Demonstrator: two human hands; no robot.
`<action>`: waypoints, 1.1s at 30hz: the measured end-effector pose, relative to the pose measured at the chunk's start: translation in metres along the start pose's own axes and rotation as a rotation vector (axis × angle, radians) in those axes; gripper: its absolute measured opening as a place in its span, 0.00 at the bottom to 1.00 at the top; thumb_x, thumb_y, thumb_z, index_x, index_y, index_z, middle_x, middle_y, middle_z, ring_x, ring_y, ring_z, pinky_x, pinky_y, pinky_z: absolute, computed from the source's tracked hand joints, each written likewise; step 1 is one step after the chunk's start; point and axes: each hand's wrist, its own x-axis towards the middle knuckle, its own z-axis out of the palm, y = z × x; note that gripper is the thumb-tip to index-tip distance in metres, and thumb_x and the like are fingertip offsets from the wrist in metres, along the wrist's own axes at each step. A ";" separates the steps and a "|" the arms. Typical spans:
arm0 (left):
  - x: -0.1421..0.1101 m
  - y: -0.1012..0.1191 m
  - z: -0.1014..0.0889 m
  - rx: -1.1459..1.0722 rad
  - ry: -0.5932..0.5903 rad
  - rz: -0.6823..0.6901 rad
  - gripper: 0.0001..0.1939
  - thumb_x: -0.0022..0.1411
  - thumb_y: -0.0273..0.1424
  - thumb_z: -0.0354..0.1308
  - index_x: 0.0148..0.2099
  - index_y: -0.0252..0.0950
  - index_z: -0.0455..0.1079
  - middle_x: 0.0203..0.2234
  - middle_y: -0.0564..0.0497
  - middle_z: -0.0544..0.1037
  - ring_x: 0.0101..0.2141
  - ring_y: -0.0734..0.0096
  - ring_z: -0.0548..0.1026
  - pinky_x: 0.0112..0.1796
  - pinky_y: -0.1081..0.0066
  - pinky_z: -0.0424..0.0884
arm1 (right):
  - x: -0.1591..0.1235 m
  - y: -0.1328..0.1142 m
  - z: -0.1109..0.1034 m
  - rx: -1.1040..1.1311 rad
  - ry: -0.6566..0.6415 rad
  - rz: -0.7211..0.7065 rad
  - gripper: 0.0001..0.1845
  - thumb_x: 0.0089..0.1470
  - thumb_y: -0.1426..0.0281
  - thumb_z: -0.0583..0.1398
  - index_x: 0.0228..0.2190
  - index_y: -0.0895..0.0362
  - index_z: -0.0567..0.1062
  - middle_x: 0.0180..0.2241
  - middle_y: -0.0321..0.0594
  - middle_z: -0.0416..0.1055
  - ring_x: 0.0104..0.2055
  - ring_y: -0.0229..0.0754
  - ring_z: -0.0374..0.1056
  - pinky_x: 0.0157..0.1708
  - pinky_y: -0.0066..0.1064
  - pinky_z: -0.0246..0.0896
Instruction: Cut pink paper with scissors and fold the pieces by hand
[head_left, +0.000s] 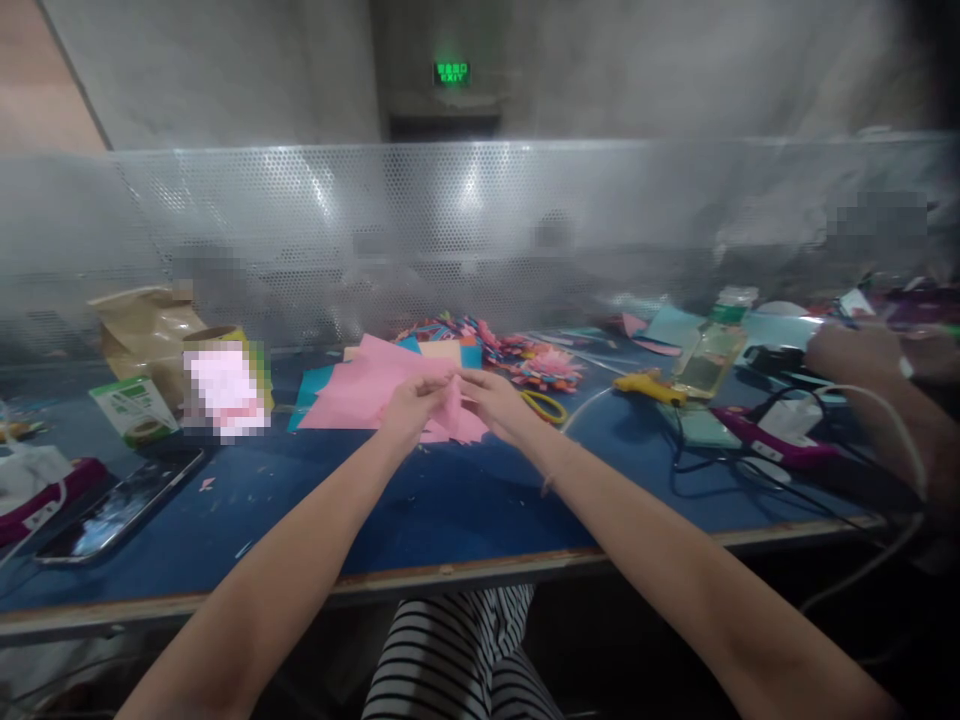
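Note:
Between my two hands stands a small folded piece of pink paper [453, 408], pinched from both sides. My left hand [414, 402] has its fingers closed on the left side of the piece. From the right, my right hand [489, 398] grips the same paper with thumb and fingers together. Larger pink sheets [349, 388] lie flat beneath and behind the hands, with blue sheets [311, 385] showing under their left edge. Just right of my right hand lie yellow-handled scissors [546, 405], their blades not visible. Behind them sits a fringed multicoloured paper flower [551, 368].
A yellow glue gun [649, 386] lies by a bottle of pale liquid [709, 350]. Cables and a purple power strip [780, 440] are at right, near another person's arm [862, 370]. A phone [120, 505] lies at left. A perforated metal screen [450, 220] closes the back.

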 end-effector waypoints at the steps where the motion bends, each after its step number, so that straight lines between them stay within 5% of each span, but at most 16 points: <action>1: 0.000 -0.001 0.000 0.008 -0.006 0.002 0.11 0.36 0.28 0.63 0.27 0.31 0.70 0.25 0.50 0.74 0.27 0.75 0.70 0.33 0.72 0.64 | 0.000 0.000 0.000 0.010 0.002 0.014 0.14 0.37 0.67 0.61 0.30 0.58 0.72 0.32 0.38 0.70 0.31 0.33 0.64 0.36 0.31 0.59; 14: -0.006 0.005 0.004 0.168 -0.075 0.043 0.14 0.39 0.31 0.61 0.32 0.33 0.69 0.26 0.50 0.73 0.28 0.73 0.70 0.32 0.71 0.65 | 0.002 0.001 -0.002 0.046 0.071 -0.009 0.14 0.33 0.70 0.63 0.28 0.59 0.71 0.26 0.35 0.70 0.28 0.31 0.64 0.34 0.29 0.60; 19: -0.009 0.005 0.008 0.323 -0.107 0.208 0.16 0.38 0.29 0.61 0.34 0.34 0.64 0.32 0.50 0.71 0.34 0.73 0.69 0.36 0.71 0.64 | 0.000 -0.003 0.000 0.025 0.098 -0.035 0.14 0.34 0.69 0.62 0.29 0.59 0.71 0.27 0.36 0.70 0.26 0.32 0.63 0.32 0.28 0.60; 26: -0.018 0.011 0.012 0.729 0.015 0.470 0.09 0.41 0.30 0.59 0.28 0.35 0.65 0.28 0.49 0.68 0.34 0.69 0.66 0.34 0.72 0.62 | -0.001 -0.005 0.000 0.031 0.114 -0.087 0.13 0.38 0.67 0.60 0.30 0.58 0.70 0.33 0.39 0.70 0.29 0.32 0.64 0.32 0.26 0.60; 33: -0.015 0.012 0.007 0.701 -0.008 0.467 0.02 0.45 0.27 0.54 0.24 0.35 0.67 0.29 0.48 0.69 0.30 0.72 0.67 0.30 0.73 0.63 | -0.003 -0.006 0.002 0.093 0.095 -0.089 0.11 0.38 0.68 0.60 0.29 0.57 0.70 0.33 0.38 0.69 0.30 0.32 0.64 0.33 0.27 0.60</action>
